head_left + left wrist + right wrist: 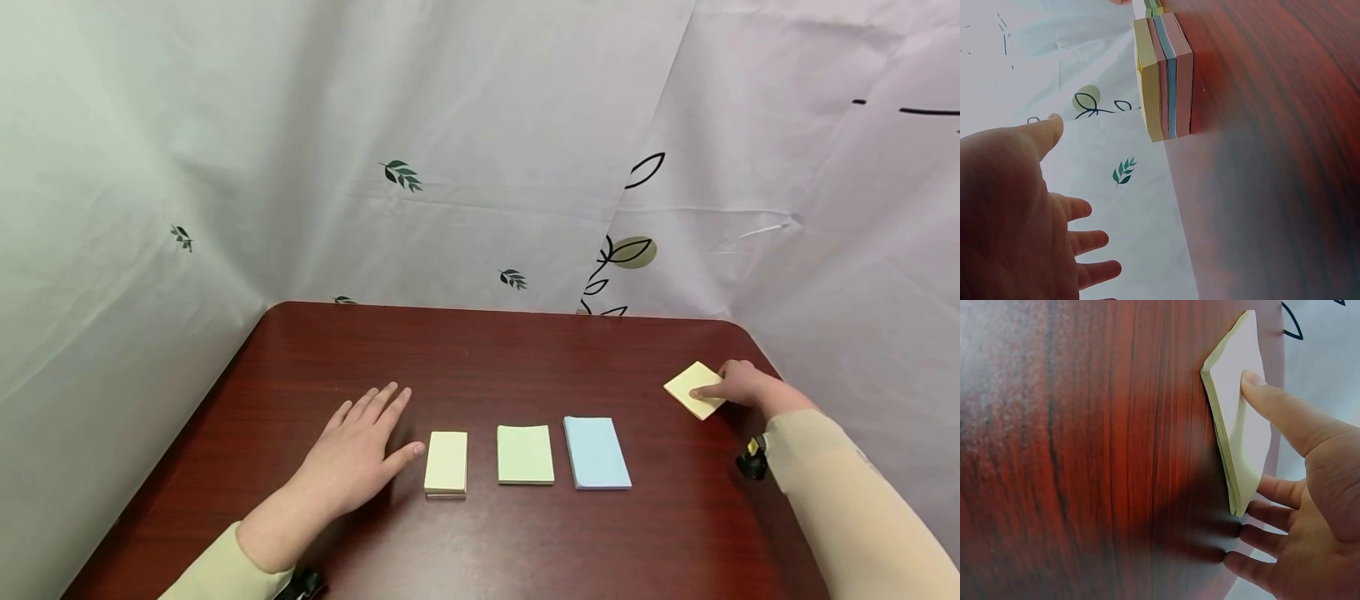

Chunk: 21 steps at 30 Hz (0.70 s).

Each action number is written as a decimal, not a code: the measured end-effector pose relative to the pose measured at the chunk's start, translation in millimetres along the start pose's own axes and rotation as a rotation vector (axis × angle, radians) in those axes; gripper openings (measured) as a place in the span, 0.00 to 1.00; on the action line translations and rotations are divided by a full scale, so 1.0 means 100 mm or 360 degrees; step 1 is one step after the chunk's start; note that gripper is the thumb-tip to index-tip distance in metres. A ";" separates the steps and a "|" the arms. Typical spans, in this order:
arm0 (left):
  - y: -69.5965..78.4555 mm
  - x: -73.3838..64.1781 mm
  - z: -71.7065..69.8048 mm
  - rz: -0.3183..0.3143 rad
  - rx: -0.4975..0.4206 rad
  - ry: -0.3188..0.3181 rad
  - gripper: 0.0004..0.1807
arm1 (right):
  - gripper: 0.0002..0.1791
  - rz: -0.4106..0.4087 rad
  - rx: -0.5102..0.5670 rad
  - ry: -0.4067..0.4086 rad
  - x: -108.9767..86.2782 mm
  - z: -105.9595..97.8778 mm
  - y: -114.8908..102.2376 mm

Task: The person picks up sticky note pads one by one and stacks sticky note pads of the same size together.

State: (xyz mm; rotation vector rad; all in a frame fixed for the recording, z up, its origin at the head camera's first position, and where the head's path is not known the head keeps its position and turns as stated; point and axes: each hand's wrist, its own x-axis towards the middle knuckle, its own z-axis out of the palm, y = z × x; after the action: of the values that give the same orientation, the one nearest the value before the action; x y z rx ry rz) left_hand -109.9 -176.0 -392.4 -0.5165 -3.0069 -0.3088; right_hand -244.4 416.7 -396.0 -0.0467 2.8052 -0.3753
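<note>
At the right of the table, my right hand [742, 385] pinches a square pale yellow sticky note pad [694, 388]. In the right wrist view the thumb lies across the pad's [1244, 419] top face, with the other fingers at its near edge and partly hidden. My left hand [352, 454] is spread palm down over the left side of the table, holding nothing. Just right of its thumb is a small stack of narrow sticky note pads [446, 462], yellow on top; the left wrist view shows pink and blue layers [1171, 94] beneath.
A square green pad [525, 455] and a larger blue pad [597, 453] lie in a row right of the yellow-topped stack. The dark red wooden table [450, 358] has rounded far corners. A white cloth [465, 125] with leaf prints hangs behind it.
</note>
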 end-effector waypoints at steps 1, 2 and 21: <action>0.00 0.00 0.00 0.0001 0.0000 0.0001 0.43 | 0.36 0.0015 -0.0006 0.0004 0.00 0.01 0.00; 0.00 0.00 0.00 0.0001 0.0001 0.0000 0.43 | 0.38 0.0030 -0.0008 0.0012 0.00 0.01 0.01; 0.02 0.02 0.02 0.0020 -0.0003 -0.0001 0.43 | 0.39 0.0051 0.0379 0.0070 0.04 0.18 0.15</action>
State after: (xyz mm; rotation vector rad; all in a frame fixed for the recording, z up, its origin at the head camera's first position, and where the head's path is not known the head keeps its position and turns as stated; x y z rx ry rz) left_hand -111.2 -172.8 -394.2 -0.5357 -3.0027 -0.3112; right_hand -242.9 425.9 -417.9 0.0604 2.7790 -0.7069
